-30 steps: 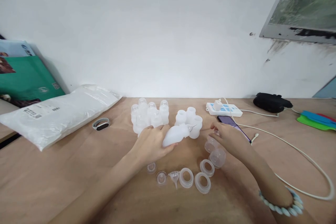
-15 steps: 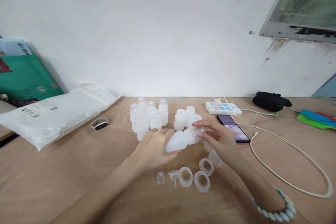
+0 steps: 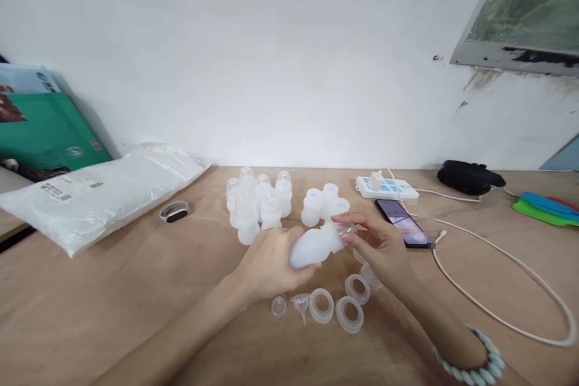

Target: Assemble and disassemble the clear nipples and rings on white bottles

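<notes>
Bottle (image 3: pixel 310 248), milky white and tilted, sits in the left grip (image 3: pixel 266 262), which is closed around its body above the surface (image 3: pixel 253 350). The right grip (image 3: pixel 382 247) is narrow – thumb and fingertips pinch a clear cap (image 3: pixel 347 229) at the neck; whether it is seated I cannot tell. The surface is brown and wood-toned, running back to a pale, scuffed wall (image 3: pixel 253 60) with a window (image 3: pixel 529 12) at upper right.

Nearest lie 3 translucent rings (image 3: pixel 321 318), 1 small funnel (image 3: pixel 301 304) and 1 round clear piece (image 3: pixel 278 306), with parts of 2 clear domes (image 3: pixel 371 277) showing beside the right grip. Behind stand 3 open bottles (image 3: pixel 312 211); left of them, at least 6 capped bottles (image 3: pixel 284 196) overlap.

Farther right: 1 lit phone (image 3: pixel 404 226), 1 power strip (image 3: pixel 398 190), 1 looped white cable (image 3: pixel 506 250), 1 black case (image 3: pixel 470 178) and blue, green and red sheets (image 3: pixel 545 211). Far left – 1 wristband (image 3: pixel 176 216), 1 white parcel (image 3: pixel 117 193) and 1 green package (image 3: pixel 49 132).
</notes>
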Action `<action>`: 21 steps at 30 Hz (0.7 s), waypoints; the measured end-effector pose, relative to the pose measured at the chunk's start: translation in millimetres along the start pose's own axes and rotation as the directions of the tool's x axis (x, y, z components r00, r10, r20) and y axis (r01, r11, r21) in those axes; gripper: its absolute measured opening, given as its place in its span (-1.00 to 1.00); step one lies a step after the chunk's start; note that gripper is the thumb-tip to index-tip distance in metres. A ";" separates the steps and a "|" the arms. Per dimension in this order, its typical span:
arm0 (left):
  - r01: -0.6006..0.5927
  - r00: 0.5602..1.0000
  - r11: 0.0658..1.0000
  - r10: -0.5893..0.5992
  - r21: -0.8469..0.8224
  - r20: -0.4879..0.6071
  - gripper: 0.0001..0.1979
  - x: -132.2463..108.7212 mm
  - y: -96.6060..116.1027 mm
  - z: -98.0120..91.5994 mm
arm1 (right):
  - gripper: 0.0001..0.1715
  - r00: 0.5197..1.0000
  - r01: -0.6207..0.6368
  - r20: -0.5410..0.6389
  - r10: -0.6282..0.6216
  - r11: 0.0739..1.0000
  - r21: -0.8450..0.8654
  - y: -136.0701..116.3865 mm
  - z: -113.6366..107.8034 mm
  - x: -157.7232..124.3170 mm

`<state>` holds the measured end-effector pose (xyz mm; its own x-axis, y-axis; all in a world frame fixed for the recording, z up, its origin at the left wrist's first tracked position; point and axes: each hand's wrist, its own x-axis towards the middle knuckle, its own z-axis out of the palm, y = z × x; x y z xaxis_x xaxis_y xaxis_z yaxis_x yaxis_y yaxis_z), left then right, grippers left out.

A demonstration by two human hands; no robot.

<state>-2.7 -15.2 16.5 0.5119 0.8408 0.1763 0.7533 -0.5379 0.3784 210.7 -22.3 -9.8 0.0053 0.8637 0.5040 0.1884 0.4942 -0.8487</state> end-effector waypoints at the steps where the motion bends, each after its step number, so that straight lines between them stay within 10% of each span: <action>1: -0.001 1.000 1.000 0.001 -0.002 -0.001 -0.66 0.1 -0.1 1.3 | -0.82 1.000 0.010 -0.005 -0.010 1.000 -0.014 0.1 0.4 -0.2; 14: -0.018 0.997 0.987 0.006 0.161 0.072 -0.57 3.9 -10.7 28.2 | -0.64 0.982 0.190 0.064 -0.178 0.922 -0.339 5.3 16.5 -12.8; 21: -0.008 0.997 0.968 -0.011 0.250 0.074 -0.43 5.0 -17.9 36.0 | -0.58 0.969 0.243 0.095 -0.228 0.949 -0.203 9.7 20.3 -15.1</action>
<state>1.3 -3.6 -22.1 0.5328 0.8397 0.1047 0.8284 -0.5428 0.1382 192.5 -28.5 -28.9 -0.1314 0.7338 0.6665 0.3789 0.6584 -0.6503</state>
